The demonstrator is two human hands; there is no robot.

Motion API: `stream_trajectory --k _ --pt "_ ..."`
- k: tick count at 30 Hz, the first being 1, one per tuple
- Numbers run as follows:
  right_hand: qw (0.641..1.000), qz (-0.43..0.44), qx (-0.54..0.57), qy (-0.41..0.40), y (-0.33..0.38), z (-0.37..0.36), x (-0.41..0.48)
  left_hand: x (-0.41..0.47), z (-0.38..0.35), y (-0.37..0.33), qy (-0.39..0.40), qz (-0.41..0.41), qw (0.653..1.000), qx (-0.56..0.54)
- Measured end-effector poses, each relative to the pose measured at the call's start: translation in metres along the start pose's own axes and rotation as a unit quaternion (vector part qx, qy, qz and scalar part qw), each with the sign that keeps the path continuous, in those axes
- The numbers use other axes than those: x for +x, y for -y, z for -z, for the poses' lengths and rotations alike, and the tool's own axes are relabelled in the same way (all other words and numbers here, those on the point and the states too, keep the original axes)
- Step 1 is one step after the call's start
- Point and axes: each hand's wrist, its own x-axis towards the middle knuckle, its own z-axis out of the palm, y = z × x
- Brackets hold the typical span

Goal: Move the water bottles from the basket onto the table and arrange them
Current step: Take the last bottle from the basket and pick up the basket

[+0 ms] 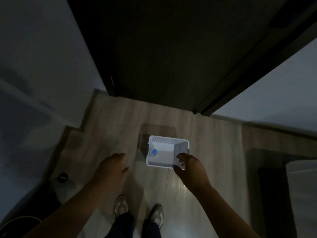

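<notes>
A white slatted plastic basket (169, 139) stands on the wooden floor in front of me. One clear water bottle with a blue cap (154, 151) stands upright in its left corner; the rest of the basket looks bare. My right hand (190, 167) hovers over the basket's near right corner, fingers curled and apart, holding nothing. To the left of the basket, my left hand (112, 166) hangs above the floor with fingers loosely spread and nothing in it. No table top is in view.
A dark door (171, 48) fills the space ahead, with pale walls on both sides. A dark rug or mat (267, 186) lies at the right. A small dark object (62, 177) sits on the floor at the left. My shoes (139, 212) are below.
</notes>
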Motion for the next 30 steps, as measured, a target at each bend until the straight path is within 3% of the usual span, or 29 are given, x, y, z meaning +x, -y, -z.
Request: stream_trajectory --k 9,17,30 --pt "0.999 -0.028 -0.012 0.024 -0.058 -0.154 0.151 0.132 -0.132 0.078 0.003 0.008 1.0 -0.019" --pt "0.997 -0.058 -0.034 0.047 -0.105 -0.283 0.251 0.231 -0.231 0.119 0.054 -0.021 0.995 0.08" --pt "0.999 -0.015 -0.045 0.003 -0.132 -0.362 0.328 0.291 -0.305 0.157 0.046 -0.025 0.998 0.037"
